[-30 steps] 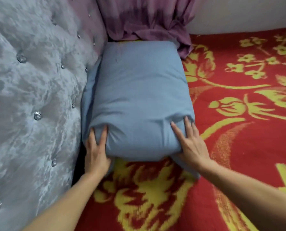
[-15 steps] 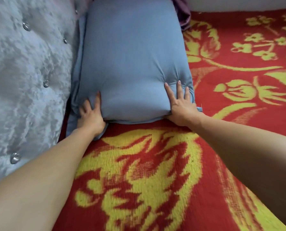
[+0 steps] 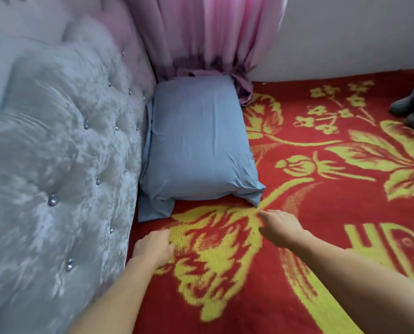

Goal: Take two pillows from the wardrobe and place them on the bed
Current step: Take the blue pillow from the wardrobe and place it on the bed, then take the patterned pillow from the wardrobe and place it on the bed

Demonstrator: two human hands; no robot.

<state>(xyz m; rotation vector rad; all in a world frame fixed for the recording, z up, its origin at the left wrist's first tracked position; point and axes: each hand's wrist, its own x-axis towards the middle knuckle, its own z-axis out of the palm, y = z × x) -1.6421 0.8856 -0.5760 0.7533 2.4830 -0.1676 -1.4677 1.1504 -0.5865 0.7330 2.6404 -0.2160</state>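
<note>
A blue pillow (image 3: 198, 143) lies flat on the bed, on a red blanket with yellow flowers (image 3: 321, 213), its long left side against the tufted headboard. My left hand (image 3: 151, 248) hovers over the blanket a short way in front of the pillow's near left corner, fingers curled under, holding nothing. My right hand (image 3: 279, 226) is just in front of the pillow's near right corner, apart from it, with nothing in it. Only one pillow is in view.
A grey velvet headboard with crystal buttons (image 3: 56, 177) fills the left. A pink curtain (image 3: 208, 37) hangs behind the pillow's far end, beside a white wall. A dark grey soft object (image 3: 412, 104) lies at the right edge of the bed.
Both hands have let go of the pillow's near end and drawn back towards me. The pillow stays against the headboard. The view has pulled back and lifted.
</note>
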